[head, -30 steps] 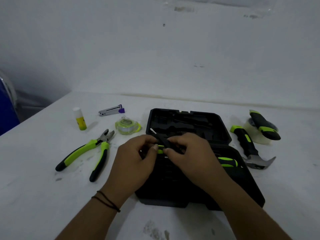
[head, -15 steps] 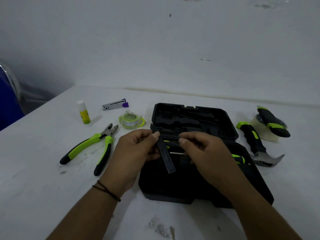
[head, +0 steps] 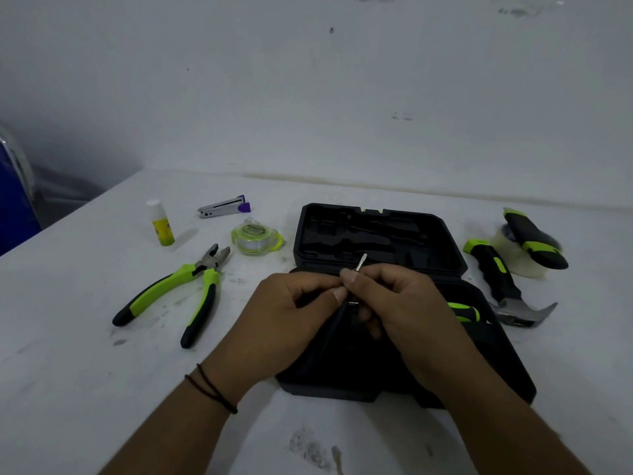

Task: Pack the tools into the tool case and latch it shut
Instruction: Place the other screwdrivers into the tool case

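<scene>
Both forearms come in from the near edge over the white worktop (head: 85, 389); left wrist carries a thin dark cord bracelet (head: 210, 389).

Left hand (head: 284, 323) and right hand (head: 400, 303) meet above the tool case (head: 496, 368) — both pinching one slim tool. Right hand fingertips grip a small metal shaft (head: 361, 262) whose flat tip pokes up past the thumb. Left hand thumb and fingers curl round a dark narrow part (head: 329, 337) that runs down and toward the viewer from the pinch point. Can't tell whether the dark part and the shaft are one piece or two.

Tool case sits open on the worktop, centre-right, under the hands. Bottom half nearest, mostly hidden by the hands; a green-and-black handle (head: 462, 310) shows in it, just right of the right hand. Lid (head: 376, 234) lies back beyond it, moulded recesses showing.

Left of the case: green-handled pliers (head: 178, 293) flat on the worktop, jaws pointing away. Beyond them a small green tape measure (head: 255, 236), near the lid's left edge.

Right of the case: hammer (head: 503, 282), claw head nearer, grip pointing away — not touching the case. Behind it another green-black tool (head: 534, 240) resting on a roll of clear tape (head: 513, 255).

Furthest back, left: glue stick (head: 161, 222) upright, and a small stapler (head: 224, 207) with a purple end. Wall behind.
</scene>
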